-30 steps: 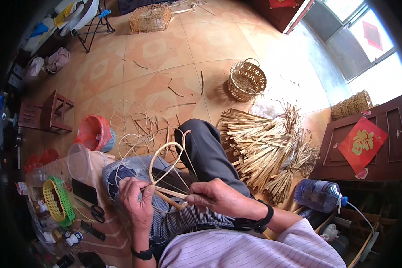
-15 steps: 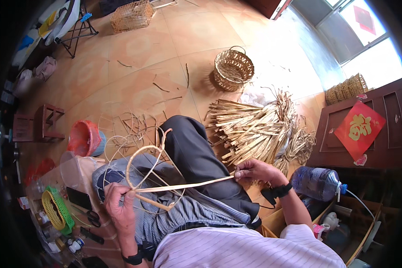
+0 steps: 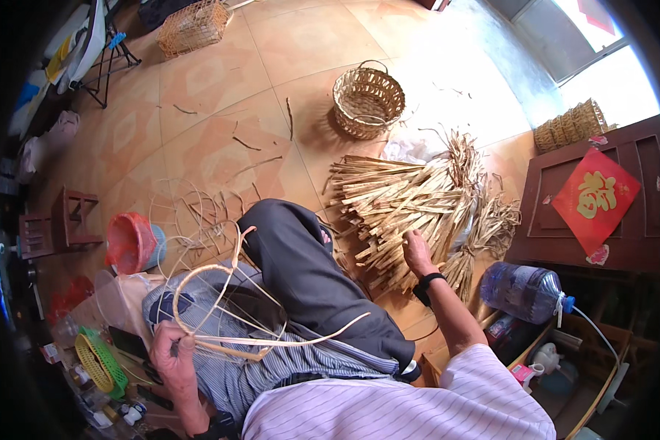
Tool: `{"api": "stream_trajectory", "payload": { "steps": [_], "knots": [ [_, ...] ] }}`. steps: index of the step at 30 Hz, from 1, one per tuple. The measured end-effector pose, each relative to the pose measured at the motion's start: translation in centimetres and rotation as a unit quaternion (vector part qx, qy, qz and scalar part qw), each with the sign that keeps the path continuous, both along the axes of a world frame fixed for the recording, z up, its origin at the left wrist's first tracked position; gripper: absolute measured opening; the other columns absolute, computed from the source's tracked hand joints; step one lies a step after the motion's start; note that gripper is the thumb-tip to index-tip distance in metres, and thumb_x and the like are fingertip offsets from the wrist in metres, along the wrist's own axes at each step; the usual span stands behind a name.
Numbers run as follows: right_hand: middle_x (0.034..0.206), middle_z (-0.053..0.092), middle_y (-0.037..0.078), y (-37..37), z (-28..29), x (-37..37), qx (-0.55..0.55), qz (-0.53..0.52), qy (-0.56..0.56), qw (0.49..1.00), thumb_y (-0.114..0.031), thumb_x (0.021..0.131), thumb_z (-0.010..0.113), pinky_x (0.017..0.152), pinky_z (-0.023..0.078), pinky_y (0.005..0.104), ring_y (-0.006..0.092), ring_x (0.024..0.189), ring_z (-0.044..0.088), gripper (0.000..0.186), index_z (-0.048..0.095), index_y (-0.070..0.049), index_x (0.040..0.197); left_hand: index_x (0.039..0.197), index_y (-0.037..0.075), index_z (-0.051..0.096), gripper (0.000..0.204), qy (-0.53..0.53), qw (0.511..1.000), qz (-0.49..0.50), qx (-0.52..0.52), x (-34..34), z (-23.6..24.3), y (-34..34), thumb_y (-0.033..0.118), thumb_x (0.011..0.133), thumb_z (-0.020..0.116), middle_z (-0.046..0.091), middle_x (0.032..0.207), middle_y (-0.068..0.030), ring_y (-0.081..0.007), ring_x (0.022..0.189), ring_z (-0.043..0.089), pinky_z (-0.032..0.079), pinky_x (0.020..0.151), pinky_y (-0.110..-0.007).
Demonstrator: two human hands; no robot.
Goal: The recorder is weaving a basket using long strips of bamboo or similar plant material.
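My left hand [image 3: 172,345] is closed on a pale woven frame [image 3: 191,282], which has a bent hoop, crossing ribs and thin loops and rests over my lap. A long flat strip [image 3: 323,337] trails from it to the right, its far end loose. My right hand [image 3: 418,253] is stretched out to a large pile of dry, tan strips [image 3: 378,205] on the floor beside my dark-trousered knee [image 3: 275,242]. Its fingers are curled at the pile; what they hold, if anything, is too small to make out.
Tiled floor [image 3: 220,110] holds a round basket [image 3: 367,103], a wire cage [image 3: 191,29] and scattered offcuts. A red bucket [image 3: 132,242], wooden stool [image 3: 77,216] and side table with a green basket [image 3: 103,363] are left; a wooden cabinet [image 3: 535,220] and water jug [image 3: 517,293] are right.
My right hand has let go of the long strip and moved forward to the pile. My left hand and the frame have shifted left and down.
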State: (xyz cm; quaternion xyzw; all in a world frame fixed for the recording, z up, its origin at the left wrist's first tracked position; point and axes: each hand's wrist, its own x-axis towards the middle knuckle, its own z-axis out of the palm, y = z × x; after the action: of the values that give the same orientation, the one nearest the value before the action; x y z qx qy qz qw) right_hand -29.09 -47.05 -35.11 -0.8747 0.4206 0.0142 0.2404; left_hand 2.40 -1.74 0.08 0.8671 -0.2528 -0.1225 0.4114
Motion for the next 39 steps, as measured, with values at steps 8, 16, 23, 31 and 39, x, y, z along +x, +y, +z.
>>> {"api": "stream_trajectory", "payload": {
  "steps": [8, 16, 23, 31, 39],
  "knots": [
    [0.112, 0.06, 0.022, -3.6, -1.1, 4.8, -0.086, 0.126, 0.141, 0.978, -0.004, 0.092, 0.056, 0.089, 0.055, 0.0469, 0.0384, 0.107, 0.064, 0.019, 0.063, -0.005, 0.11, 0.082, 0.002, 0.054, 0.045, 0.014, 1.0, -0.008, -0.014, 0.6, 0.1, -0.2, 0.039, 0.097, 0.074, 0.051, 0.075, -0.0066, -0.0184, 0.071, 0.05, 0.04, 0.069, -0.033],
    [0.11, 0.065, 0.012, -1.5, 0.8, 4.6, -0.174, 0.192, 0.09, 0.962, -0.015, 0.088, 0.063, 0.098, 0.047, 0.0431, 0.0304, 0.114, 0.058, 0.012, 0.07, -0.011, 0.096, 0.082, 0.003, 0.053, 0.046, 0.043, 0.998, 0.014, -0.032, 0.3, 0.1, -0.4, 0.041, 0.099, 0.072, 0.052, 0.075, -0.005, -0.0153, 0.069, 0.05, 0.039, 0.066, -0.03],
    [0.096, 0.06, 0.013, 5.7, 3.6, 7.6, -0.012, 0.27, -0.074, 0.96, -0.011, 0.086, 0.058, 0.09, 0.049, 0.0454, 0.0332, 0.097, 0.062, 0.018, 0.058, -0.006, 0.103, 0.084, 0.002, 0.054, 0.045, 0.026, 0.999, -0.002, -0.025, 0.7, 0.1, -0.3, 0.041, 0.099, 0.072, 0.051, 0.076, -0.0047, -0.0147, 0.07, 0.05, 0.039, 0.066, -0.03],
    [0.082, 0.059, 0.002, 12.8, 7.7, 10.6, 0.398, -0.001, -0.22, 0.891, -0.023, 0.107, 0.061, 0.07, 0.047, 0.0315, 0.0126, 0.076, 0.053, 0.021, 0.063, -0.003, 0.102, 0.085, 0.001, 0.055, 0.044, 0.037, 0.999, -0.003, -0.037, 0.5, 0.1, 0.1, 0.04, 0.099, 0.072, 0.051, 0.077, -0.0045, -0.014, 0.07, 0.05, 0.039, 0.066, -0.029],
    [0.086, 0.056, -0.005, 8.1, 22.1, 14.4, 0.392, -0.037, -0.317, 0.863, -0.024, 0.105, 0.065, 0.066, 0.042, 0.0249, 0.0064, 0.078, 0.05, 0.021, 0.064, -0.004, 0.1, 0.089, 0.0, 0.063, 0.013, 0.038, 0.997, 0.065, 0.005, 0.2, 0.0, 0.4, -0.002, 0.079, 0.071, 0.064, 0.091, -0.01, -0.025, 0.09, 0.062, 0.049, 0.089, -0.035]
  ]
}}
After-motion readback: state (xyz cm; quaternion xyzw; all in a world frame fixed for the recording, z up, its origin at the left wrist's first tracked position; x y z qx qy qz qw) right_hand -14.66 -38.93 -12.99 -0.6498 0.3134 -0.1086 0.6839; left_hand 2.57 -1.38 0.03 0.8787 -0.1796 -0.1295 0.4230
